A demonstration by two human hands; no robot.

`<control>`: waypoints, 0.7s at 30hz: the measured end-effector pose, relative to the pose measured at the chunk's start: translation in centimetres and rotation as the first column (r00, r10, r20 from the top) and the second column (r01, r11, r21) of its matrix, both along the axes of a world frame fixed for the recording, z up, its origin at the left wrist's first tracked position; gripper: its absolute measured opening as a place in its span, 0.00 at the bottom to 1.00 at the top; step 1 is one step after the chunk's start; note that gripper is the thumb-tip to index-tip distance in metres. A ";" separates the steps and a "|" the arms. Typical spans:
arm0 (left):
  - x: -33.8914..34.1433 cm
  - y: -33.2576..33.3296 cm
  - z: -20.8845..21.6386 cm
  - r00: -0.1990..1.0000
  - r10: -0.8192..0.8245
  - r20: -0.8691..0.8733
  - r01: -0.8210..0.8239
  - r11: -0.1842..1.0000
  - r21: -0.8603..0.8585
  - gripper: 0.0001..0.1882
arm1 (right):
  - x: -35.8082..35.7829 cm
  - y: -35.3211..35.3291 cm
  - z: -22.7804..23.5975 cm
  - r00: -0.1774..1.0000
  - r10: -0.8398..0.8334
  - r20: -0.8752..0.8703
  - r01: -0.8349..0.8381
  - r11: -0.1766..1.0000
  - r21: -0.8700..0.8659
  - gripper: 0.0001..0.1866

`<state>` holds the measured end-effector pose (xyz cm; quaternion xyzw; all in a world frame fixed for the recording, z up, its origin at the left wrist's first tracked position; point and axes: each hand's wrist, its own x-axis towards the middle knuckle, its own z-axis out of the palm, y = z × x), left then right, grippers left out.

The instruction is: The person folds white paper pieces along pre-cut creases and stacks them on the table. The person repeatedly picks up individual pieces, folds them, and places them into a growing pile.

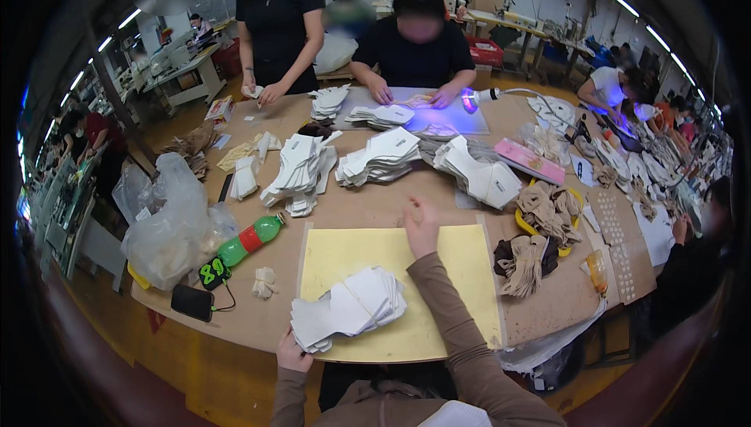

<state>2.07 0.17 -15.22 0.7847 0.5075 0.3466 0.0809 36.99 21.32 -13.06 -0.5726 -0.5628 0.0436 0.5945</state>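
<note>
A bundle of white cut pieces (352, 306), with a thin band around it, lies slightly fanned at the front of a yellow sheet (461, 286). My left hand (293, 354) is closed on the bundle's near left corner, its fingertips partly hidden by the pieces. Beyond the sheet's far edge, my right hand (422, 227) is stretched forward with fingers loosely apart, and nothing shows in it. Farther ahead of it stand piles of similar white pieces: one pile (379, 159) in the middle, another (477, 173) to the right and a third (297, 173) to the left.
Left are a plastic bag (168, 227), a green bottle (262, 233), a black phone (192, 303) and a small white bundle (264, 282). Right are a yellow basket (577, 204) of beige pieces, a tied beige bundle (526, 265) and a pink box (530, 161). Two people work opposite, near a violet lamp (471, 100).
</note>
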 end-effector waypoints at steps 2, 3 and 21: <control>0.4 0.0 -1.1 0.996 0.073 0.052 -0.074 0.997 0.007 0.15 | 2.7 1.0 2.3 0.957 -0.192 0.219 0.179 0.981 0.078 0.29; 0.6 -0.1 -1.5 0.993 0.107 0.055 -0.112 0.988 0.103 0.15 | 4.2 1.7 3.5 0.912 -0.245 0.329 0.238 0.969 0.061 0.33; 1.5 0.3 -1.7 0.991 0.124 0.054 -0.135 0.922 0.363 0.15 | 22.0 7.1 9.3 0.847 -0.495 0.194 0.528 0.827 -0.194 0.36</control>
